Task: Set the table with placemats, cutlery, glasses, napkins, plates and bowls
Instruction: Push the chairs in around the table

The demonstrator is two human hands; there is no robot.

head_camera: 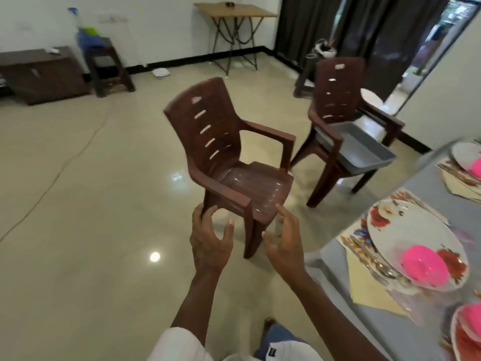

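A brown plastic armchair [229,162] stands on the tiled floor in front of me. Both my hands reach toward its near side. My left hand [210,241] is open with relaxed, spread fingers, fingertips close to the near armrest front. My right hand [283,243] is open too, fingers spread, just below the seat's front edge. Neither holds anything. At the right, the grey table [406,334] carries a floral plate [416,235] with a pink bowl [424,264] on it, cutlery [369,259] and a cream napkin [369,293] on a placemat.
A second brown chair [341,121] holds a grey tray [364,149] and stands behind the first. More place settings lie at the table's far right [466,160] and near corner [468,334]. A folding table, stool and cabinet stand along the far wall.
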